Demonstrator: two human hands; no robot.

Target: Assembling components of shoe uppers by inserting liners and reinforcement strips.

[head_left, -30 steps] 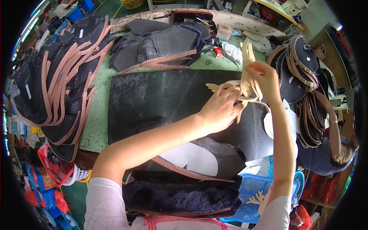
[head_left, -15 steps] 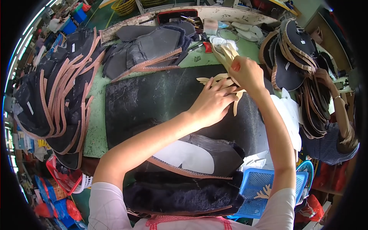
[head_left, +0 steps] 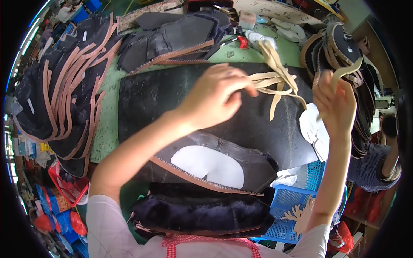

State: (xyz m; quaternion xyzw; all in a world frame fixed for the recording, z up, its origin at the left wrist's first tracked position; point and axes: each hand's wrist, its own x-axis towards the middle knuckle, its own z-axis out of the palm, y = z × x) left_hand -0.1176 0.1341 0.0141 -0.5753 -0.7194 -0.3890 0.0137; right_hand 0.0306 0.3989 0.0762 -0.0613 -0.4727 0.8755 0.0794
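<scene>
A loose bundle of cream-coloured leather-like strips lies at the upper right of a dark work mat. Just left of it hovers my left hand, fingers stretched toward the strip ends, thumb apart, nothing seen in its grasp. My right hand is raised to the right of the bundle, its fingers closed around a single cream strip that curves up past them. Nearer to me, a black boot-shaped piece with brown zigzag-stitched edging carries a white oval patch.
Stacks of black edged pieces stand at left, at back and at right. White cut pieces lie near my right forearm. A blue basket and dark furry pieces are close to me. A co-worker is at right.
My right hand has moved right and toward me, away from the bundle, with one strip. My left hand has drawn back leftward off the strips. The head view has shifted slightly.
</scene>
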